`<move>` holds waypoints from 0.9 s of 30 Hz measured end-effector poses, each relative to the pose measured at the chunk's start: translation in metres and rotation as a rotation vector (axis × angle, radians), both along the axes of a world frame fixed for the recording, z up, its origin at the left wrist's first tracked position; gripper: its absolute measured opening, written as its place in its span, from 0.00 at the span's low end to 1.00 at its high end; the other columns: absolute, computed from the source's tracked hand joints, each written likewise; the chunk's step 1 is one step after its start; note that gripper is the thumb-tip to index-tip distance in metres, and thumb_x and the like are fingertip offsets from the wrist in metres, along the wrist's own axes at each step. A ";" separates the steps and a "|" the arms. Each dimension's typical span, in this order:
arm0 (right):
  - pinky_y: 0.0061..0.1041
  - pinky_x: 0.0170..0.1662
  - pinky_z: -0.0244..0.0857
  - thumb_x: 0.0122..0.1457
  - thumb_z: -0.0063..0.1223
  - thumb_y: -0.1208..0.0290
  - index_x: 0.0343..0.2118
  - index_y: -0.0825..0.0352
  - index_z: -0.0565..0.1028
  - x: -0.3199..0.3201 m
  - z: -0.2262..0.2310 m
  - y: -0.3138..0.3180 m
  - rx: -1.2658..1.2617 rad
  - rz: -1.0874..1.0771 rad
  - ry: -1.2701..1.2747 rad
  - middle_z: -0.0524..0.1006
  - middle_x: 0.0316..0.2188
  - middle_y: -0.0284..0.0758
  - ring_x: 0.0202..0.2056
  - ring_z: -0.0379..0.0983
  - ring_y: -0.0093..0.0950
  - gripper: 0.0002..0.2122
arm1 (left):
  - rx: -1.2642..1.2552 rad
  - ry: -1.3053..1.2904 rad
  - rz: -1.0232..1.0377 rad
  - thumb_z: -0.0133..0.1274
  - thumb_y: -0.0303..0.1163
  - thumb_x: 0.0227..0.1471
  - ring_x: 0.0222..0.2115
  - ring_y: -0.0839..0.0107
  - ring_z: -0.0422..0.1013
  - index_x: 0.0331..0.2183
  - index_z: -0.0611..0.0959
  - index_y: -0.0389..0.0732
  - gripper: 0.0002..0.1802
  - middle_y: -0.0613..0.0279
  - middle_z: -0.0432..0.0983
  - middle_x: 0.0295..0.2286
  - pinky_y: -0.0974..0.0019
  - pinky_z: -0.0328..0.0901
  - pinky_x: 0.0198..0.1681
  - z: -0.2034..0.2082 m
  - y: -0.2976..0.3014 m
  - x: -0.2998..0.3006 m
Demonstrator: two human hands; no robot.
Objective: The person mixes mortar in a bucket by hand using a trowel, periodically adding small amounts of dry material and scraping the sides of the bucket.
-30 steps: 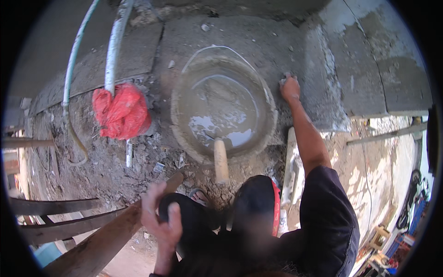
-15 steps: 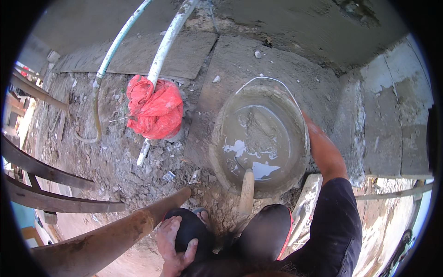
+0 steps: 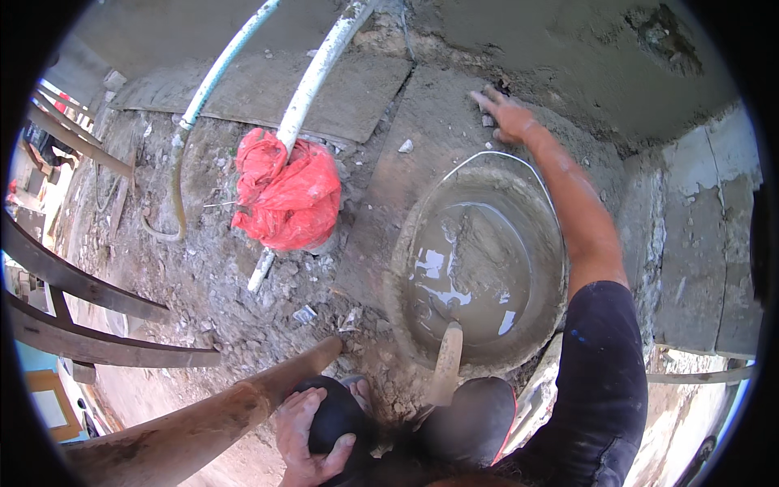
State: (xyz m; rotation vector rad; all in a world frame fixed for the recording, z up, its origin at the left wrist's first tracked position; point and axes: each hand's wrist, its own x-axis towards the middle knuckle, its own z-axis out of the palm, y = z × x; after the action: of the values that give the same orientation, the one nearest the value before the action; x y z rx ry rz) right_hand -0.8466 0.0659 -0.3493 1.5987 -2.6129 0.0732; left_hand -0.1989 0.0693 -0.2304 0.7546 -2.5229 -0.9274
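Right fingers beside stone; left on knee

I am on a rough building site, by the look of it: a round, mortar-caked grey bucket in front of me holds wet grey mortar, a smooth, damp grey plastered surface spreads beyond, and 2 long whitish pipes run over broken, rubble-strewn brown earth.

Bucket and stone on grey board
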 end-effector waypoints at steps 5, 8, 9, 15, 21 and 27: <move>0.42 0.51 0.66 0.50 0.55 0.78 0.45 0.59 0.71 0.005 -0.022 0.017 0.118 -0.025 -0.149 0.69 0.52 0.46 0.50 0.70 0.47 0.17 | 0.028 0.014 -0.016 0.61 0.42 0.45 0.43 0.48 0.70 0.54 0.69 0.31 0.39 0.44 0.75 0.42 0.47 0.62 0.53 -0.002 -0.009 -0.001; 0.41 0.48 0.66 0.50 0.56 0.77 0.41 0.61 0.72 0.012 -0.023 0.025 0.085 -0.097 -0.210 0.74 0.46 0.46 0.46 0.72 0.47 0.14 | 0.045 0.088 -0.019 0.63 0.39 0.45 0.41 0.48 0.73 0.49 0.73 0.30 0.34 0.44 0.76 0.42 0.49 0.65 0.49 0.001 -0.015 -0.006; 0.40 0.46 0.66 0.50 0.57 0.76 0.39 0.62 0.73 0.013 -0.022 0.027 0.035 -0.119 -0.187 0.76 0.41 0.45 0.43 0.73 0.47 0.12 | 0.043 0.083 -0.029 0.62 0.40 0.45 0.42 0.48 0.72 0.51 0.71 0.30 0.36 0.45 0.76 0.42 0.48 0.64 0.51 0.000 -0.016 -0.003; 0.29 0.29 0.73 0.50 0.56 0.81 0.35 0.64 0.71 0.018 0.018 -0.011 -0.069 -0.026 -0.741 0.77 0.31 0.37 0.33 0.77 0.32 0.10 | 0.065 0.075 -0.019 0.63 0.39 0.44 0.43 0.48 0.71 0.52 0.71 0.31 0.36 0.46 0.76 0.42 0.48 0.63 0.52 0.000 -0.020 -0.004; 0.31 0.27 0.77 0.50 0.52 0.84 0.34 0.66 0.70 0.081 0.042 -0.107 0.180 0.083 -0.825 0.76 0.31 0.38 0.28 0.77 0.31 0.09 | 0.100 0.023 0.005 0.62 0.39 0.45 0.45 0.49 0.70 0.53 0.70 0.32 0.36 0.48 0.76 0.43 0.46 0.60 0.55 0.001 -0.021 0.002; 0.41 0.23 0.76 0.45 0.58 0.84 0.34 0.66 0.67 0.003 0.027 -0.095 0.314 -0.200 -0.327 0.78 0.35 0.42 0.32 0.79 0.43 0.15 | 0.118 0.080 0.009 0.62 0.40 0.46 0.45 0.49 0.70 0.52 0.71 0.32 0.35 0.48 0.76 0.43 0.50 0.62 0.54 -0.002 -0.024 -0.008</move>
State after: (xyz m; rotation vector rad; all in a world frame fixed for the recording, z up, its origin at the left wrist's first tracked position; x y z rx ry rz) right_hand -0.8436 -0.0287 -0.3225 1.5060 -3.1593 -0.1015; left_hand -0.2074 0.0454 -0.2320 0.7476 -2.4110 -1.0895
